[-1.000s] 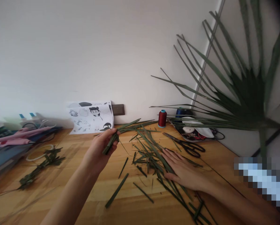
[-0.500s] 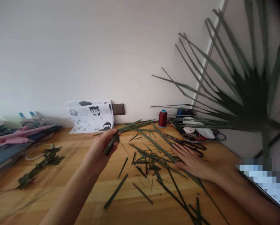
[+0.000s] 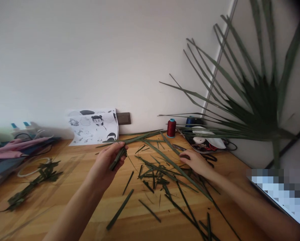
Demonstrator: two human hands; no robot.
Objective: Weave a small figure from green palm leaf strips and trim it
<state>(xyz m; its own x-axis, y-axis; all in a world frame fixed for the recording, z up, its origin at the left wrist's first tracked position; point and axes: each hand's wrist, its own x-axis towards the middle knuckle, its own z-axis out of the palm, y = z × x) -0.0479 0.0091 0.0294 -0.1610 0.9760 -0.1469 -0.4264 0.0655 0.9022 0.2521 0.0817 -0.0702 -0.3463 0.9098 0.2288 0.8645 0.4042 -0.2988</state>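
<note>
My left hand (image 3: 111, 159) is closed around a folded bundle of green leaf strips (image 3: 118, 158), with long ends reaching back to the right. On the right, my right hand (image 3: 196, 162) has its fingers curled together over leaf strips, beside the black scissors (image 3: 210, 158); what its fingertips hold is hidden. Between the hands, long leaf strips (image 3: 165, 156) and cut pieces (image 3: 153, 177) lie scattered on the wooden table (image 3: 89, 214).
A printed sheet (image 3: 93, 127) leans on the wall. Red thread (image 3: 171, 128) and a tray of tools (image 3: 207, 142) stand behind. A fan palm leaf (image 3: 260, 107) rises at right. Woven leaf work (image 3: 31, 187) and a pink glue gun (image 3: 11, 149) are left.
My right hand has gone from lying flat with spread fingers to curled fingers, near the scissors. My left hand keeps its hold. The view has shifted slightly to the right.
</note>
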